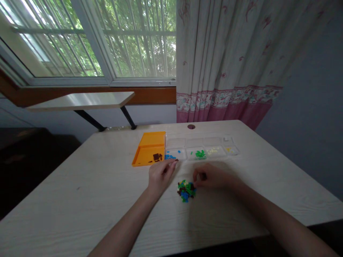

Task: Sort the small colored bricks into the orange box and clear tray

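My left hand (158, 175) is closed in a pinch just in front of the trays, with a small dark brown piece (176, 160) at its fingertips. A small mixed pile of brown, green, blue and yellow toy bricks (186, 190) lies on the table between my hands. At the pile's right edge, my right hand (210, 176) has thumb and fingers curled together; what they hold, if anything, is too small to tell. Beyond my left hand is an orange tray (136, 159) with brown pieces (157, 157). A clear divided tray (183, 157) adjoins it, with blue pieces (169, 156) and green pieces (200, 154).
Pale yellow pieces (213, 151) and yellow pieces (229, 150) lie in the clear tray's right compartments. A raised shelf (85, 100) on black brackets stands at the table's back left. Behind the table (80, 200) hang a curtain (227, 53) and a barred window (139, 39).
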{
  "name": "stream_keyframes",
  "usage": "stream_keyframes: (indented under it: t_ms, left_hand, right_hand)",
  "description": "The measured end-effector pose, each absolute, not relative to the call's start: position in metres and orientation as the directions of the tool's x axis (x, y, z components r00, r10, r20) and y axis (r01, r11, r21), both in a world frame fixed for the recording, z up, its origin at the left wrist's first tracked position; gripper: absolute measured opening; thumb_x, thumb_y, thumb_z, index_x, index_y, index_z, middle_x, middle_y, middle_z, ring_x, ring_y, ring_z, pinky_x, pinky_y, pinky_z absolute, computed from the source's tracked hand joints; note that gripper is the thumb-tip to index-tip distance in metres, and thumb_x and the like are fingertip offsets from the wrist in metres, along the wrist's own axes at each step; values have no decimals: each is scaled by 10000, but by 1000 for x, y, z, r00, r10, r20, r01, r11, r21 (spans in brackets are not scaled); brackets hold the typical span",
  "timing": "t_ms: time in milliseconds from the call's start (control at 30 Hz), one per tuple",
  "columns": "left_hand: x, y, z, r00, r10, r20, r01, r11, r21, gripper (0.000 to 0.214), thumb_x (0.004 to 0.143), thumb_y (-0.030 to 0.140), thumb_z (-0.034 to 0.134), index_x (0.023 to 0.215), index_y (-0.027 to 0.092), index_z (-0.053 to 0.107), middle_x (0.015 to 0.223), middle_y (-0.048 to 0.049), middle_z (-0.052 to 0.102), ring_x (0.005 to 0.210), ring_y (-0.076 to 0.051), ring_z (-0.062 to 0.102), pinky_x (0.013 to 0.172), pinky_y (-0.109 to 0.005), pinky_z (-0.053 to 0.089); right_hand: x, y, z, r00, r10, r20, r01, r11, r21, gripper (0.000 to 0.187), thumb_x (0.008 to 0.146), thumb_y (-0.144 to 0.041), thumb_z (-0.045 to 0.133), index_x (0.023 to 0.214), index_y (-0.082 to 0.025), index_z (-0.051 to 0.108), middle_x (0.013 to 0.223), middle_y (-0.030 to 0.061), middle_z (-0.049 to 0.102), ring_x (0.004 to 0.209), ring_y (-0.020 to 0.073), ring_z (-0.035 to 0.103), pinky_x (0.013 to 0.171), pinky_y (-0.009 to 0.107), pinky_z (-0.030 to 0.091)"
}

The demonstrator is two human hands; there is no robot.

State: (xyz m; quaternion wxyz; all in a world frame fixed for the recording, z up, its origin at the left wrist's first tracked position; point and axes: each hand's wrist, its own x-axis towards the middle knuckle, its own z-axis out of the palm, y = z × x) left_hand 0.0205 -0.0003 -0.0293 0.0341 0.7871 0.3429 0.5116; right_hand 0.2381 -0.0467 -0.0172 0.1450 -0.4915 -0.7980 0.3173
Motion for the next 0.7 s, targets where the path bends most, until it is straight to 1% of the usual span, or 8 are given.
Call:
stream_keyframes:
  t_ms: [167,267,367,533,700]
  left_hand:
    - [20,-1,-29,223,574,788,519,-754,402,185,817,295,526,814,159,652,531,19,594,440,-62,502,475,-162,394]
    - [20,-1,-28,220,573,789,516,-755,405,182,817,291,526,816,157,651,547,14,605,450,-63,511,484,-162,402]
    - [20,-1,-28,221,582,783,519,-750,411,183,816,295,526,817,164,653,544,15,605,448,-64,510,494,-166,409]
    - [19,0,-29,217,568,794,512,-759,403,155,807,273,542,825,161,648,565,13,620,442,-60,502,500,-166,412]
    - [19,0,-30,220,568,793,521,-756,397,179,819,287,522,832,167,654,591,5,633,468,-66,523,508,-167,412]
  right_hand:
    - [242,-47,-16,-525,845,-106,693,352,-629,265,651,-360,689,859,-201,648,578,-47,523,524,82,484,490,171,336]
    - [242,-47,-16,-535,835,-127,698,352,-624,285,637,-356,697,879,-211,651,605,-47,543,540,84,501,500,173,348]
    - [242,-48,-16,-534,834,-136,706,351,-615,260,650,-335,685,876,-209,655,624,-41,563,546,83,504,502,174,353]
    - [240,-49,-12,-529,836,-142,715,350,-605,169,701,-275,631,849,-202,663,592,-43,564,518,76,495,484,169,341]
    - [240,-48,-13,-542,830,-131,705,364,-609,160,716,-274,612,846,-197,665,604,-36,583,516,76,500,492,174,349]
